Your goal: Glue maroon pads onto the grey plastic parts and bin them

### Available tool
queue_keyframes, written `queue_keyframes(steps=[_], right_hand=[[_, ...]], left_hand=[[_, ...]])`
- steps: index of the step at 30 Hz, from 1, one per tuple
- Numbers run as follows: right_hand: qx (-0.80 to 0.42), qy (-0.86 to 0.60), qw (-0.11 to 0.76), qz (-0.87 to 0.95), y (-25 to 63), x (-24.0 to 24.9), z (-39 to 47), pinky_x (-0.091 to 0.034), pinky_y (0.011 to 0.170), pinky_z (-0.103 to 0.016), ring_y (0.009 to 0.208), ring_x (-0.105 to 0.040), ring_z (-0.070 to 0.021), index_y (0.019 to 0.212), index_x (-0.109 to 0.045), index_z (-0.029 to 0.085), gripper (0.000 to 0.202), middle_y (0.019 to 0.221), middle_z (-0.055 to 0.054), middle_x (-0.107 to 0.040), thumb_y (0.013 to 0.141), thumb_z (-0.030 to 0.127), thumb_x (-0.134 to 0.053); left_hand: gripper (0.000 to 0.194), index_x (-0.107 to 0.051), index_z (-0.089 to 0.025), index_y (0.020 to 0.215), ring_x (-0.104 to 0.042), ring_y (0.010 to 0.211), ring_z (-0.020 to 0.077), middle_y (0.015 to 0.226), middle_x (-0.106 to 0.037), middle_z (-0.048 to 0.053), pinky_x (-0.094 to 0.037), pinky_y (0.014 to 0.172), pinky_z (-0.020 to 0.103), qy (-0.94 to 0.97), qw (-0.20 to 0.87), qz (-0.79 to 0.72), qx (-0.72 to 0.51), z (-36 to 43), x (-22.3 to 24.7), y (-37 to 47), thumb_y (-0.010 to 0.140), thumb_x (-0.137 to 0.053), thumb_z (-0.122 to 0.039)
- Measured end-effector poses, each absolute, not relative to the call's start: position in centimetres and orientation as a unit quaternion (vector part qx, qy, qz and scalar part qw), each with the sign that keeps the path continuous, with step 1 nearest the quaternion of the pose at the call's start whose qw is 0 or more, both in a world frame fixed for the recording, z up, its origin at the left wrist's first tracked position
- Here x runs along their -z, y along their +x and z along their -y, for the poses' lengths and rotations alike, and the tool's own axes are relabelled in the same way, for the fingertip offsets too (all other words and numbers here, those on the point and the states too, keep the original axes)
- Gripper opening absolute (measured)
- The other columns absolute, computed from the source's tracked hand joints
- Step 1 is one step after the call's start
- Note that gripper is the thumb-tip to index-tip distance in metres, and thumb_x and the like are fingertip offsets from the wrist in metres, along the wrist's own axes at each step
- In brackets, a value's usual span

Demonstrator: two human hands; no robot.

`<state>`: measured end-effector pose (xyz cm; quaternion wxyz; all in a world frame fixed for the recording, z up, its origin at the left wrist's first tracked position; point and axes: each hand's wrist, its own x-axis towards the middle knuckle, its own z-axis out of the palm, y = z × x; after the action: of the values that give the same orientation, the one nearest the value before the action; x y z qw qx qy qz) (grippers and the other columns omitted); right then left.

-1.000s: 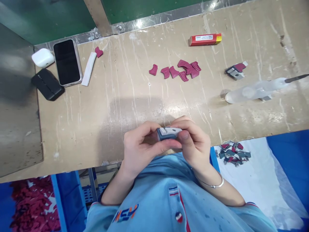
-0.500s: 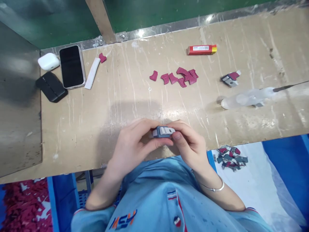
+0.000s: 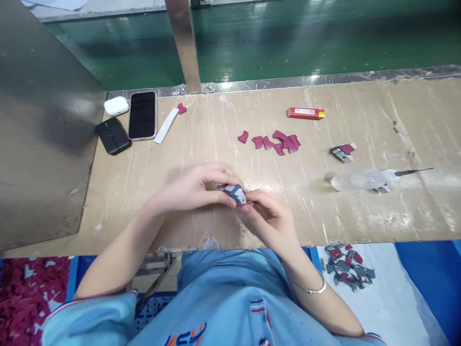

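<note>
A small grey and white block [image 3: 236,193] is held between both hands above the table's front part. My left hand [image 3: 201,190] grips it from the left, thumb below and fingers over the top. The fingertips of my right hand [image 3: 270,216] pinch its right end. Beyond the hands lie several dark red pieces [image 3: 284,142], some overlapping. To the right rests a grey part with a red inlay [image 3: 344,152], and nearer, a translucent bottle with a thin dark tip [image 3: 360,180] lies over another grey part.
A phone [image 3: 143,116], white case [image 3: 116,106], black box [image 3: 113,136] and white strip [image 3: 166,126] lie at the back left. A red tube [image 3: 306,113] lies at the back. Bins below the front edge hold red pieces [image 3: 32,298] and grey parts [image 3: 349,266].
The camera view has shifted, so the table items sit lower in the picture. The held block is now tilted, with its right end turned downward, and my left forearm reaches in more from the side.
</note>
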<state>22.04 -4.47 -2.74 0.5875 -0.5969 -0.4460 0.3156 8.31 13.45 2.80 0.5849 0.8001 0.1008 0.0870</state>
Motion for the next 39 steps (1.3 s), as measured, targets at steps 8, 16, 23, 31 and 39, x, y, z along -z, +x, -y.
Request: queue_keyframes(steps=[8, 16, 23, 31, 39], right_hand=[[-0.431, -0.553, 0.6, 0.386, 20.8, 3.9, 4.6, -0.052, 0.066, -0.028, 0.072, -0.063, -0.0154, 0.098, -0.068, 0.025, 0.041, 0.083, 0.0, -0.071, 0.097, 0.065, -0.072], [-0.563, -0.437, 0.631, 0.307, 20.0, 3.9, 4.5, -0.064, 0.071, -0.033, 0.074, -0.072, -0.0172, 0.129, -0.059, 0.03, 0.052, 0.09, 0.0, -0.072, 0.093, 0.064, -0.077], [-0.577, -0.431, 0.631, 0.288, 19.8, 4.1, 4.6, -0.068, 0.069, -0.039, 0.07, -0.07, -0.0194, 0.107, -0.073, 0.026, 0.047, 0.078, 0.0, -0.068, 0.088, 0.068, -0.08], [-0.578, -0.437, 0.641, 0.254, 19.8, 4.3, 4.6, -0.063, 0.061, -0.033, 0.062, -0.065, -0.016, 0.098, -0.078, 0.024, 0.048, 0.069, 0.002, -0.063, 0.081, 0.068, -0.087], [-0.561, -0.435, 0.653, 0.262, 19.5, 4.1, 4.8, -0.065, 0.066, -0.037, 0.068, -0.068, -0.0186, 0.106, -0.078, 0.027, 0.044, 0.079, 0.0, -0.07, 0.087, 0.067, -0.081]], left_hand=[[0.014, -0.087, -0.028, 0.099, -0.072, 0.094, 0.0187, 0.101, -0.079, 0.005, -0.057, 0.093, 0.031, 0.803, 0.59, -0.068, -0.045, -13.4, -1.7, 7.8, 0.09, -0.08, -0.021], [0.02, -0.087, -0.032, 0.1, -0.064, 0.105, 0.0214, 0.096, -0.079, 0.002, -0.051, 0.102, 0.033, 0.844, 0.532, -0.041, -0.057, -12.4, -2.3, 7.6, 0.094, -0.075, -0.017], [0.031, -0.087, -0.035, 0.107, -0.062, 0.1, 0.0206, 0.097, -0.077, 0.002, -0.052, 0.096, 0.031, 0.854, 0.518, -0.039, -0.038, -11.7, -2.6, 7.5, 0.098, -0.065, -0.015], [0.032, -0.086, -0.035, 0.111, -0.062, 0.096, 0.0204, 0.096, -0.076, 0.003, -0.052, 0.095, 0.031, 0.855, 0.516, -0.024, -0.047, -11.5, -2.0, 7.9, 0.099, -0.064, -0.016], [0.032, -0.087, -0.034, 0.107, -0.064, 0.097, 0.02, 0.096, -0.078, 0.001, -0.051, 0.096, 0.033, 0.85, 0.521, -0.034, -0.072, -11.4, -2.2, 7.9, 0.096, -0.068, -0.011]])
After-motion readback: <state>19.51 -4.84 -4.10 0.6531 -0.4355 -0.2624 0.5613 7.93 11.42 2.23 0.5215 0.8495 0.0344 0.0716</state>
